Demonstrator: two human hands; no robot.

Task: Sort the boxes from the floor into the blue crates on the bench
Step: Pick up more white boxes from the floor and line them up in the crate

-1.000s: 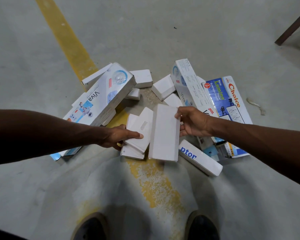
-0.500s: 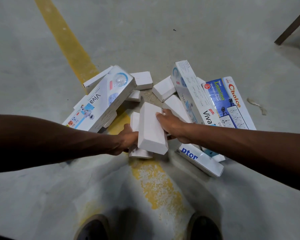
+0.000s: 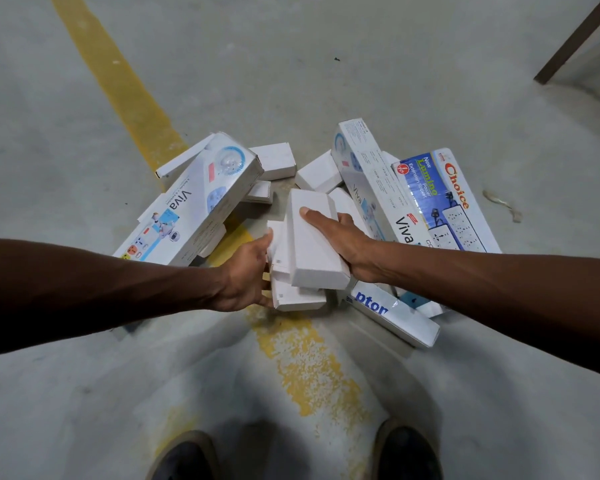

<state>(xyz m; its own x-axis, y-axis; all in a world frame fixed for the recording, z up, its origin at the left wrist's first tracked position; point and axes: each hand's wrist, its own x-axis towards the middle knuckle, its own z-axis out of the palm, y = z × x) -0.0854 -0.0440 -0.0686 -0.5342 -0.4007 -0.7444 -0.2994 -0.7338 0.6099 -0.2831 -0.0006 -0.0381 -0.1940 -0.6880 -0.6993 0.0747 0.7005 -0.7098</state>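
A pile of boxes lies on the grey floor. My right hand (image 3: 343, 240) grips a long plain white box (image 3: 312, 247), thumb on its top face. It lies on top of a stack of smaller white boxes (image 3: 293, 297) that my left hand (image 3: 248, 271) holds from the left side. A long Viva box (image 3: 194, 206) lies left of the hands. A second Viva box (image 3: 371, 188) and a blue Choice box (image 3: 444, 199) lie to the right. A white box with blue lettering (image 3: 392, 315) sits below my right wrist. No crates or bench top are in view.
Several small white boxes (image 3: 274, 161) lie behind the hands. A worn yellow floor line (image 3: 118, 84) runs under the pile. A dark bench leg (image 3: 575, 39) stands at the top right. My two shoes (image 3: 406, 452) are at the bottom edge.
My right hand carried the long white box leftward onto the small boxes in my left hand. Both hands have closed together around the stack and lifted it slightly.
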